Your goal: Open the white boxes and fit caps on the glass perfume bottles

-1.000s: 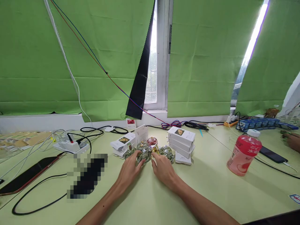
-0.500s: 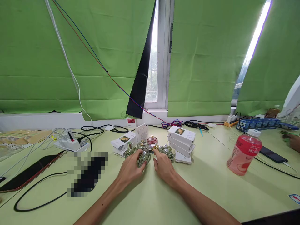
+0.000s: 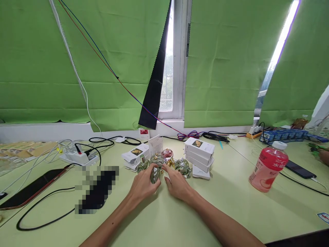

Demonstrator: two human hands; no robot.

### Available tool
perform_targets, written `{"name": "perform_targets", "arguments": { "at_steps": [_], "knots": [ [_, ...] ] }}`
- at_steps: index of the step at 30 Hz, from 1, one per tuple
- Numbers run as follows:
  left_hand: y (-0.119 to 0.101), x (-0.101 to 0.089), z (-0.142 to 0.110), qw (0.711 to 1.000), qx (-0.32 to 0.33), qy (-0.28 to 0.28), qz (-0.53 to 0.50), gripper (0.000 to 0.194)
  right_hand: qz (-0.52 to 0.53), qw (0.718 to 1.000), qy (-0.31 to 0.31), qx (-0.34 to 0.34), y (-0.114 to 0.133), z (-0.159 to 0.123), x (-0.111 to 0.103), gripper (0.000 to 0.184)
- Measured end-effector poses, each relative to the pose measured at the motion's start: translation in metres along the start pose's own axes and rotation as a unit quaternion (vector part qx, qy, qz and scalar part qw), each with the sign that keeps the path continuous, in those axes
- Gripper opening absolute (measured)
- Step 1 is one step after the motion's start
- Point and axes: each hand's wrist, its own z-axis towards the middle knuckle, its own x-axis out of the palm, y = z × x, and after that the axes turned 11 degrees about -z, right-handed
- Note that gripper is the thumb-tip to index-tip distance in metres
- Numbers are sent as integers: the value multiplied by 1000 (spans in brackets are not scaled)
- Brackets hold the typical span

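A cluster of small round glass bottles (image 3: 182, 167) with gold and silver caps sits mid-table, one of them pink (image 3: 167, 153). My left hand (image 3: 143, 185) is wrapped round one green glass bottle (image 3: 155, 174), turned on edge. My right hand (image 3: 177, 184) rests just right of it, fingers curled, with the fingertips touching the same bottle near its cap. White flat boxes lie stacked to the left (image 3: 135, 155) and to the right (image 3: 199, 152) of the bottles.
A red drink bottle (image 3: 267, 166) stands at right, beside a dark phone (image 3: 301, 169). A phone (image 3: 31, 189), a power strip (image 3: 76, 157) and loose cables lie at left. Green curtains hang behind. Another person's hand (image 3: 324, 156) shows at the far right.
My left hand has turned the green bottle up on edge and closed round it. My right hand has shifted slightly left to meet the bottle.
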Motion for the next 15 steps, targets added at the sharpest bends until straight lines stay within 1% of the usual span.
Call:
{"name": "perform_targets", "arguments": {
  "at_steps": [3,6,10,15],
  "knots": [
    [1,0,0,1000,6,-4,-3,34,-1,1000,21,-12,0,0,0,59],
    [3,1,2,1000,8,-11,-1,33,-8,999,32,-13,0,-1,-1,57],
    [5,2,3,1000,11,-11,-4,34,-26,999,34,4,1,-1,-2,52],
    [7,2,2,1000,13,-10,-1,36,-73,996,40,26,4,-2,-5,50]
  ]
}}
